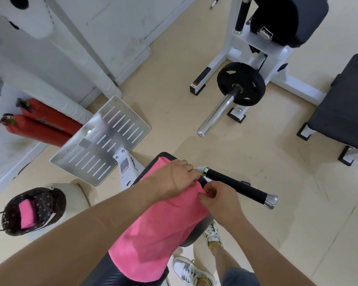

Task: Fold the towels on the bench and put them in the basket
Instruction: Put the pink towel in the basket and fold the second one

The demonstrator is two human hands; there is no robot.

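Pink towel: lies lengthwise along the bench, covering most of its pad.
Left hand: fingers curled on the towel's far corner, at the bench's right edge.
Right hand: pinches the towel's edge just beside the left hand.
Basket: well left of the bench, with one folded pink towel inside.
Risk: both grips are on one side, so a lift may drag the towel off the bench or snag it on the black handle at the bench's right.

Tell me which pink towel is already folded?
The small pink towel in the dark dotted basket; the larger pink towel lies spread on the black bench.
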